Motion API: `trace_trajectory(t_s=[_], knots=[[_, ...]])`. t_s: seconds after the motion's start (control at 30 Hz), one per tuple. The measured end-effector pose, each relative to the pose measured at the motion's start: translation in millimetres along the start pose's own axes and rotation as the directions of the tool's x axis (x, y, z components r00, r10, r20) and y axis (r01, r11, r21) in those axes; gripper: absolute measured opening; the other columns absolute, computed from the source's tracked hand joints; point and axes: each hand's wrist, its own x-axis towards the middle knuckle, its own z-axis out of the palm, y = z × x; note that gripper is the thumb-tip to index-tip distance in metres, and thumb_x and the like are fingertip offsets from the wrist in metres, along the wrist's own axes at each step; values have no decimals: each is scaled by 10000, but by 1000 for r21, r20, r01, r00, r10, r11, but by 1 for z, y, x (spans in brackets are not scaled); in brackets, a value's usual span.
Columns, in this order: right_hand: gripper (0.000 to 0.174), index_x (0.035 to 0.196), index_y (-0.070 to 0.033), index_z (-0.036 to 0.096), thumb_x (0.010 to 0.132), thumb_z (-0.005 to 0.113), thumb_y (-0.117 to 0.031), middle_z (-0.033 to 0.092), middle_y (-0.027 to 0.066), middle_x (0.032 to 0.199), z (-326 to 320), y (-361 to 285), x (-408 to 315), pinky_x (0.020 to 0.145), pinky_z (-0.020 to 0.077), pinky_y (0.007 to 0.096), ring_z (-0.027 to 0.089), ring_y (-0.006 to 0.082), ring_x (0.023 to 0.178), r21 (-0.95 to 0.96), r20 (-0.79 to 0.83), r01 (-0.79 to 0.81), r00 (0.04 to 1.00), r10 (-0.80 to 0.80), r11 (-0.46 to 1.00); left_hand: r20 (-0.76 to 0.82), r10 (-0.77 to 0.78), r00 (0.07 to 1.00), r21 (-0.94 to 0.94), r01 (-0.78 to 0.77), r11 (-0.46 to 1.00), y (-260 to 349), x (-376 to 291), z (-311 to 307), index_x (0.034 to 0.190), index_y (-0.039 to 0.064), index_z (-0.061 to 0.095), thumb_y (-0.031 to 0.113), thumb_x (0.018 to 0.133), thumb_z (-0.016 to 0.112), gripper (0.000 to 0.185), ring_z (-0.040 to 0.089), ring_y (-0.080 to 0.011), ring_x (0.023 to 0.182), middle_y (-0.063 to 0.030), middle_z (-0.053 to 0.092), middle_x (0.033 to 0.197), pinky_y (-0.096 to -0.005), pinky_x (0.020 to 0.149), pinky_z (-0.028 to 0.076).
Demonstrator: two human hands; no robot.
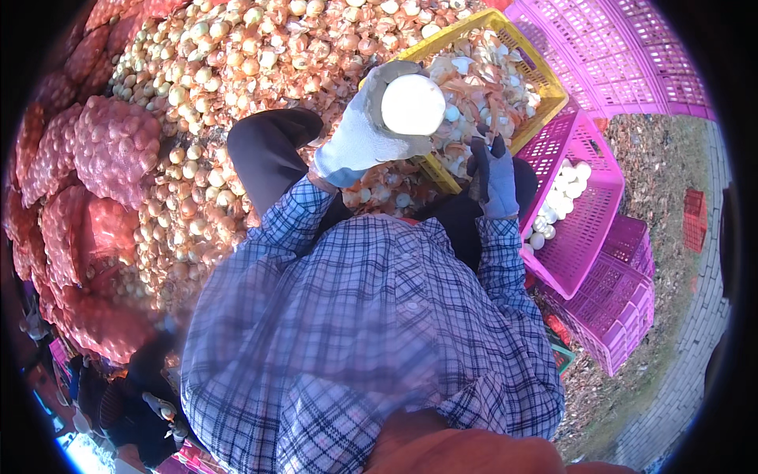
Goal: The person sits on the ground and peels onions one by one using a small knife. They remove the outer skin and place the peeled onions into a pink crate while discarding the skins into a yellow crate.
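My left hand (pixel 370 121), in a pale work glove, is closed around a large peeled white onion (pixel 413 105). The onion is so bright that its surface detail is lost. It is held above the near left part of a yellow plastic crate (pixel 548 83), which holds papery onion skins (pixel 459 98) and some pale pieces. My right hand (pixel 496 178), gloved with dark fingertips, is at the near right side of this crate. Its fingers are bent, and whether anything thin sits between them cannot be made out.
A pink crate (pixel 592 231) with several peeled onions (pixel 562 198) tilts at my right, by stacked purple crates (pixel 616 308). Unpeeled onions (pixel 195 101) and loose skins cover the ground ahead and left. Red mesh sacks (pixel 115 148) line the left; another person (pixel 139 409) is at lower left.
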Motion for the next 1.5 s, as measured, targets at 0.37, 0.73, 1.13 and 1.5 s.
trace_trajectory(t_s=[0.37,0.73,1.13,1.5], knots=[[322,1162,-34,531,888,604,-189,579,3,790,9,34,-17,500,403,179,488,55,562,197,71,-138,989,126,971,68,-412,909,-461,395,795,-31,-1,16,1350,71,365,182,688,759,778,548,-226,1100,-94,516,1220,-341,834,528],[324,1182,-37,516,894,558,-178,532,8,722,3,15,-9,482,397,234,492,90,559,86,76,-97,993,91,992,250,-616,747,-400,659,637,-50,1,25,1305,17,401,275,841,621,574,616,-184,812,-125,594,1061,-255,612,490],[214,1120,-76,501,937,534,-181,581,38,872,-7,92,10,553,455,213,539,105,662,19,217,-326,924,314,945,611,-471,637,-18,605,796,-37,82,188,1193,-65,453,448,722,727,748,643,-194,762,-137,618,949,-279,670,523],[137,980,-75,548,924,546,-200,517,6,649,18,99,29,406,363,227,465,89,465,108,-107,-219,967,230,970,-213,-689,693,-330,613,718,-150,91,-55,1133,22,556,185,877,624,311,629,-142,708,-67,636,908,-271,603,540]])
